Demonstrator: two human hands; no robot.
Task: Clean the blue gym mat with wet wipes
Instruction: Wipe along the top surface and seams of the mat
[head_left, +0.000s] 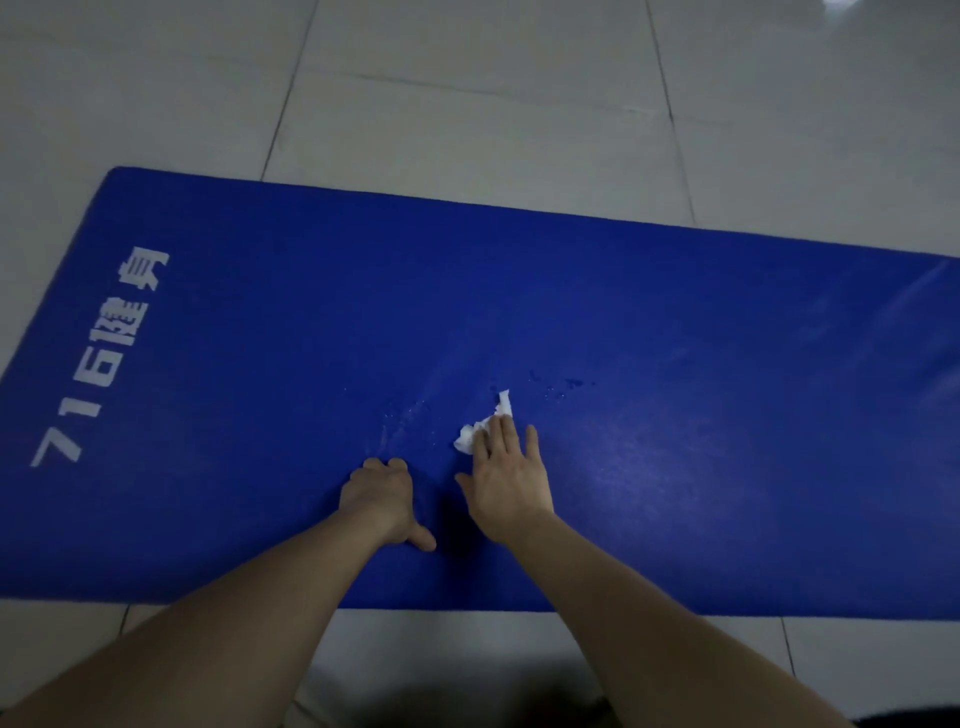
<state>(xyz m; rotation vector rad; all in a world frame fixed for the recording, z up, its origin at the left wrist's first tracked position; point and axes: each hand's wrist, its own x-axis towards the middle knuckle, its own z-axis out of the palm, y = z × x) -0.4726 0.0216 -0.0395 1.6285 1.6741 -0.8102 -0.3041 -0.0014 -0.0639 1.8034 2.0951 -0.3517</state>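
Observation:
The blue gym mat (675, 332) lies flat on the floor and runs from left to right across the view, with white lettering (104, 358) near its left end. My right hand (509, 478) lies flat on the mat, fingers spread, pressing a crumpled white wet wipe (480, 423) under its fingertips. The wipe sticks out beyond the fingers toward the far side. My left hand (382, 499) rests on the mat just left of it, fingers curled under, thumb out, holding nothing. Wet streaks and droplets (400, 421) shine on the mat around the wipe.
Pale glossy floor tiles (467, 104) surround the mat on the far side and along the near edge. The mat's right end runs out of view. A dark shape (467, 696) sits at the bottom between my forearms.

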